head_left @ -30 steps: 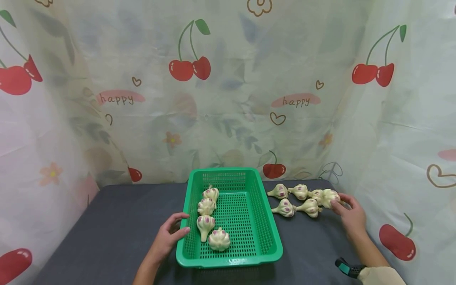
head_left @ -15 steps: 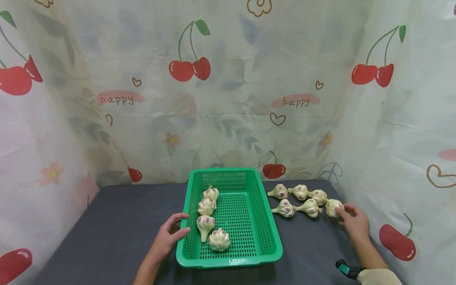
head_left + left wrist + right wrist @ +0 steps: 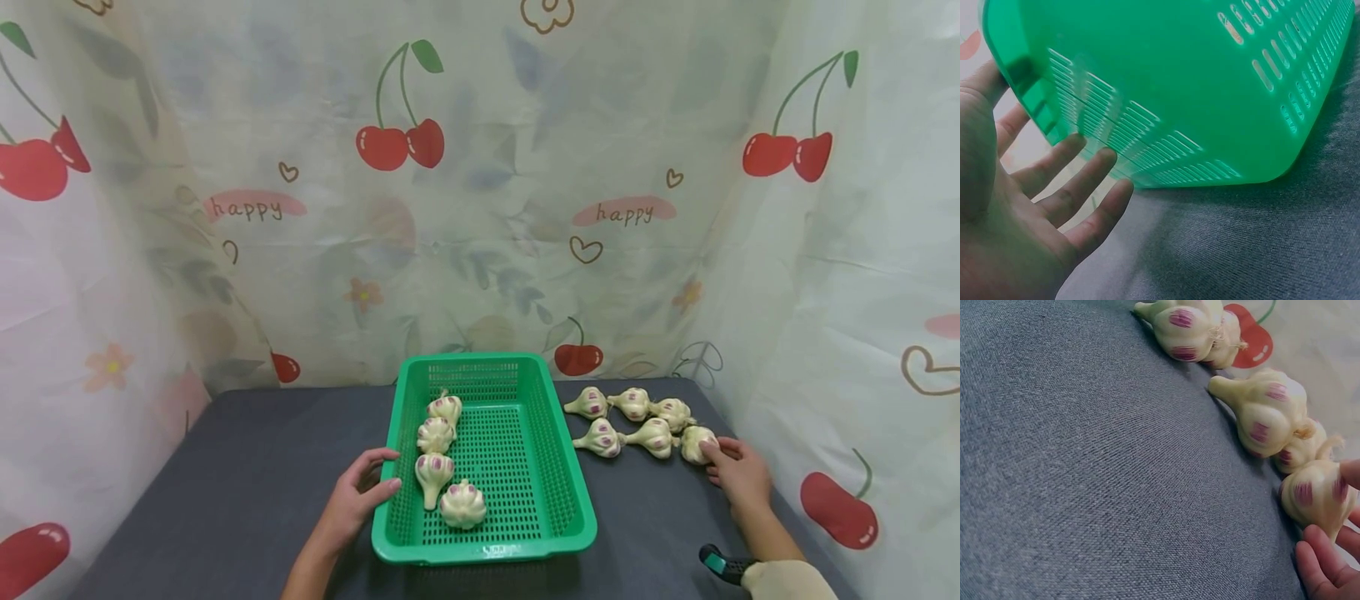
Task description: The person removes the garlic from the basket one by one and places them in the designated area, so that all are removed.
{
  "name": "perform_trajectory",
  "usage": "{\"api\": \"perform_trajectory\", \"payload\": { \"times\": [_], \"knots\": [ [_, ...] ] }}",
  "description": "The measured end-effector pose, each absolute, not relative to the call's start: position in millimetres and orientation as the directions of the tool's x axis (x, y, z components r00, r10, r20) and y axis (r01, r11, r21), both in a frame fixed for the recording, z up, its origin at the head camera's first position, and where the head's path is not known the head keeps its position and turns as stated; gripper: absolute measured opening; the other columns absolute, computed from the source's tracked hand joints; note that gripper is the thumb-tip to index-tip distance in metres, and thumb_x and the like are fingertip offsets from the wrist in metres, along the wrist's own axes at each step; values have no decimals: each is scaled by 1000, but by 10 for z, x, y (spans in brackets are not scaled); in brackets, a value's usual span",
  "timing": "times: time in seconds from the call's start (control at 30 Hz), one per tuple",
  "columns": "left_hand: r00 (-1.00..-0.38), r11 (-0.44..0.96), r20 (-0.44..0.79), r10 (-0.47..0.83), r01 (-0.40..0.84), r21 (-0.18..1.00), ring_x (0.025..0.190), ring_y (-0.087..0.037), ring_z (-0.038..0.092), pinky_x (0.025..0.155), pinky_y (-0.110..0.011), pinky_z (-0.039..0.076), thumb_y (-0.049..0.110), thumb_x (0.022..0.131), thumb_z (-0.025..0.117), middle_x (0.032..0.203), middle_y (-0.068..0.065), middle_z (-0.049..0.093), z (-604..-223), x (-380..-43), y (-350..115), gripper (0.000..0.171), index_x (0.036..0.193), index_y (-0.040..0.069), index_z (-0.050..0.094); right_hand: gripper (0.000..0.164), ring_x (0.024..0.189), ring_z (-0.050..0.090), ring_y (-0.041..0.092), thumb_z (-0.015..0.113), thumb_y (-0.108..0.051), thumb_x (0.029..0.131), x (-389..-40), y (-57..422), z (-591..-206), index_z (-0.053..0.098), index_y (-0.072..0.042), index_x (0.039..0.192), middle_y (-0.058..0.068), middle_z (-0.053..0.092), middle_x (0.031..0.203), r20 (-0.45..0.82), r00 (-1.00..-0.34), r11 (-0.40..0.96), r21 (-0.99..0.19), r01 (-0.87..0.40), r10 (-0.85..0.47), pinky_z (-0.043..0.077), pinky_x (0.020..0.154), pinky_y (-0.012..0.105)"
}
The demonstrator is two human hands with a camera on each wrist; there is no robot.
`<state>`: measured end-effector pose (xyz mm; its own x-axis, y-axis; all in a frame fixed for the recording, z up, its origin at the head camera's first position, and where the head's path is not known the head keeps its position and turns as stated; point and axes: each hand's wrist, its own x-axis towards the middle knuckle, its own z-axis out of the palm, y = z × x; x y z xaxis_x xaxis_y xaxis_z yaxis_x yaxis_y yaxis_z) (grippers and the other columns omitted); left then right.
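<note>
A green plastic basket stands on the dark table with several garlic bulbs along its left side. My left hand holds its left rim, with thumb and index fingertip over the edge. In the left wrist view the other fingers reach along the outside wall. To the basket's right, my right hand pinches a garlic bulb between thumb and fingers. This bulb lies at the right end of the front row, close to the neighbouring bulb. The right wrist view shows fingertips around the held bulb.
Other garlic bulbs lie in two rows beside the basket's right wall. The back row lies near the table's far edge. A printed cherry curtain hangs behind and on both sides of the dark table.
My right hand has brought the garlic bulb from the right end of the back row forward, then slightly left to the end of the front row. My left hand and the basket stay put.
</note>
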<state>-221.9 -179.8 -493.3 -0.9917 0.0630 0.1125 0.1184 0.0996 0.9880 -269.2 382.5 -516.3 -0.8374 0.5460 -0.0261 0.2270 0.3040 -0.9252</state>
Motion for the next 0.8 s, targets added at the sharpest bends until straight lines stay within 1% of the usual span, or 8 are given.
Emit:
{"api": "perform_trajectory", "payload": {
  "times": [0.23, 0.33, 0.53, 0.63, 0.73, 0.8],
  "knots": [
    [-991, 104, 119, 64, 125, 987, 120, -36, 53, 88, -45, 47, 14, 92, 68, 134, -19, 52, -4941, -2238, -1803, 38, 127, 6, 56, 65, 65, 61, 11, 65, -40, 92, -2692, 3810, -5132, 46, 5, 136, 28, 50, 131, -41, -828, 290, -926, 242, 560, 52, 54, 27],
    [-991, 101, 118, 61, 123, 987, 119, -36, 53, 88, -44, 47, 13, 92, 68, 134, -19, 52, -4946, -2238, -1807, 38, 128, 7, 56, 67, 65, 60, 10, 65, -40, 92, -2699, 3806, -5113, 45, 5, 137, 29, 49, 132, -44, -828, 285, -928, 242, 559, 52, 54, 27],
    [-991, 97, 124, 60, 129, 987, 118, -35, 54, 87, -40, 47, 12, 91, 68, 133, -18, 53, -4947, -2237, -1808, 38, 127, 7, 57, 61, 64, 60, 8, 66, -35, 93, -2712, 3791, -5122, 47, 5, 134, 29, 50, 130, -33, -832, 299, -925, 236, 554, 52, 53, 27],
    [-990, 99, 127, 61, 133, 986, 118, -35, 55, 86, -40, 47, 13, 92, 68, 133, -18, 53, -4951, -2238, -1807, 37, 127, 7, 57, 61, 63, 59, 7, 65, -36, 93, -2712, 3783, -5124, 46, 5, 135, 29, 50, 131, -25, -835, 309, -922, 231, 550, 52, 54, 27],
    [-989, 92, 130, 68, 136, 986, 118, -35, 55, 85, -40, 48, 12, 92, 68, 133, -19, 53, -4952, -2233, -1804, 37, 127, 7, 57, 63, 64, 60, 11, 62, -38, 94, -2708, 3772, -5091, 43, 3, 139, 27, 48, 133, -12, -825, 324, -916, 236, 566, 52, 54, 28],
    [-989, 90, 133, 69, 139, 986, 118, -36, 55, 85, -40, 48, 12, 92, 68, 133, -19, 53, -4956, -2233, -1804, 37, 127, 6, 57, 65, 68, 62, 18, 60, -40, 95, -2713, 3753, -5043, 42, 2, 141, 26, 48, 133, 9, -808, 344, -907, 241, 589, 51, 54, 30]
  ]
}}
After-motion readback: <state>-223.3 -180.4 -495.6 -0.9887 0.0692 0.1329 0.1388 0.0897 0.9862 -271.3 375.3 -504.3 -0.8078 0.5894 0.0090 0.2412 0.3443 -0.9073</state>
